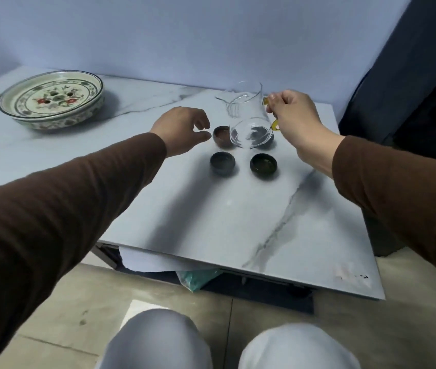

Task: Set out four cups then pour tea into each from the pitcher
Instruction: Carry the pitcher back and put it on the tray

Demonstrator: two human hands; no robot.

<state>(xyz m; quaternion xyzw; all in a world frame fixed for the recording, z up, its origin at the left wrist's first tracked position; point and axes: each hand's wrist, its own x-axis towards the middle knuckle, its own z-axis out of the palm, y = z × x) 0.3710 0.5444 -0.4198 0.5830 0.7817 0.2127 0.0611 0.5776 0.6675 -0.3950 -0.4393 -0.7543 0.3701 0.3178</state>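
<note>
Four small dark cups stand in a square on the marble table (211, 222). The brown cup (221, 135) is far left, the grey cup (222, 162) near left, the dark green cup (263, 164) near right. The far right cup (269, 141) is mostly hidden behind the glass pitcher. My right hand (295, 115) grips the clear glass pitcher (249, 121) by its amber handle and holds it in the air, tilted, over the far cups. My left hand (185, 129) hovers just left of the brown cup, fingers loosely apart, holding nothing.
A large painted ceramic dish (52, 98) sits at the table's far left. A dark curtain (411, 75) hangs at the right. A teal bag (198, 278) and paper lie under the table's front edge. My knees (158, 342) are below.
</note>
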